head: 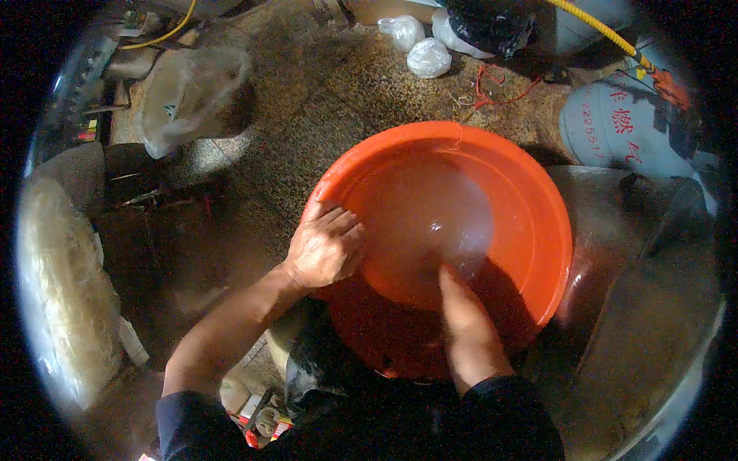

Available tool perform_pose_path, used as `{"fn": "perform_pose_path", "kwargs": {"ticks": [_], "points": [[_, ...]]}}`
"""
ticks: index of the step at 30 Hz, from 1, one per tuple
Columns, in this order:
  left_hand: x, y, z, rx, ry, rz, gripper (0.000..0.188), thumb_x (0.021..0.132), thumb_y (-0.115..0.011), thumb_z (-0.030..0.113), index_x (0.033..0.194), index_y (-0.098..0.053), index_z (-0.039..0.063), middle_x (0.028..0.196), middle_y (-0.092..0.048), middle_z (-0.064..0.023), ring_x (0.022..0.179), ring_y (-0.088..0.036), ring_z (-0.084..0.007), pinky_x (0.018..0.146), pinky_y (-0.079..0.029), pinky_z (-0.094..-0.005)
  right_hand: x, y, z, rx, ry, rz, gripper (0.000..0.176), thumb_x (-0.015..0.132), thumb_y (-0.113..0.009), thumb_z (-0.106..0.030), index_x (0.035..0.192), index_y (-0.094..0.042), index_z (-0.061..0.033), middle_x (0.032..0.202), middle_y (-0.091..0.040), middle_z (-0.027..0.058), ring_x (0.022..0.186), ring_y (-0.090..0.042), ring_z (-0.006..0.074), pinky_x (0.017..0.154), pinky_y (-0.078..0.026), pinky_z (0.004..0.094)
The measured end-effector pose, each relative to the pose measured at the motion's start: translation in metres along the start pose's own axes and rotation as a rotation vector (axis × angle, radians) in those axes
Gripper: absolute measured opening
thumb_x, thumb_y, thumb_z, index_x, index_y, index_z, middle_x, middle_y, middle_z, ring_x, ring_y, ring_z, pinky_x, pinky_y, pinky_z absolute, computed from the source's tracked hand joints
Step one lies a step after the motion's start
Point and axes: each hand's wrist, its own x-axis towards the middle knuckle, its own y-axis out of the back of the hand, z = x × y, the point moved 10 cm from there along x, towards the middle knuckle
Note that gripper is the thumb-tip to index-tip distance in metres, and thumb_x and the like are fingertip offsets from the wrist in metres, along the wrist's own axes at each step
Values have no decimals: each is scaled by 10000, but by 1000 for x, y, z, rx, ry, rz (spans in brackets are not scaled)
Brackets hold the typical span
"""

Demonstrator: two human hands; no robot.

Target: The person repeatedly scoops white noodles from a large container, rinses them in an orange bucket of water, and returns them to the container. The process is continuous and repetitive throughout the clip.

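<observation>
A large orange plastic basin (550,230) stands before me, with cloudy, whitish-brown liquid (426,213) in its bottom. My left hand (328,242) is closed over the basin's left rim, knuckles up and fingers curled inward. My right forearm (470,331) reaches down into the basin from the near side. Beyond the wrist, my right hand is sunk in the murky liquid, so its fingers and anything in them are hidden. The far rim shows a thin crack or seam. Shadow covers the near part of the basin.
A grey-blue gas cylinder (605,127) bearing red writing lies at the right, near a yellow hose (599,26). White plastic-wrapped bundles (429,57) and red string (481,86) are on the speckled floor beyond. A clear plastic bag (196,92) stands far left; a plastic-wrapped pale bundle (69,288) lies nearer.
</observation>
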Motion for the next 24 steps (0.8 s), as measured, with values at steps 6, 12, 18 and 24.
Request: {"fn": "perform_pose_path", "kwargs": {"ticks": [6, 12, 18, 24], "points": [[-10, -1, 3, 96, -37, 7, 251, 773, -701, 224, 948, -692, 45, 968, -663, -122, 953, -628, -320, 928, -441, -449, -82, -22, -64, 3, 143, -34, 403, 880, -717, -215, 1216, -638, -7, 1235, -647, 216, 1175, -597, 362, 991, -485, 436], [-19, -40, -2, 455, 11, -502, 288, 862, -613, 298, 1009, -740, 86, 1139, -650, -123, 1161, -591, -268, 1039, -372, -427, -228, 53, -104, 193, 483, -30, 311, 878, -736, -231, 1041, -680, 28, 998, -706, 198, 948, -662, 326, 848, -523, 426], [-29, -90, 64, -32, -7, -531, 738, 928, -591, 522, 1550, -403, 173, 1572, -395, -191, 1445, -360, -413, 1169, -320, -543, -405, 132, -94, 913, 859, -59, 102, 919, -718, -146, 911, -685, -50, 788, -662, 2, 682, -611, 105, 633, -496, 278], [-21, -106, 98, -73, 16, -455, 508, 799, -725, 215, 1296, -640, 155, 1118, -721, -176, 1004, -696, -392, 866, -574, -477, -439, 131, -39, 1342, 888, 218, 207, 947, -713, -174, 1118, -713, -58, 987, -725, 29, 854, -685, 120, 776, -556, 292]]}}
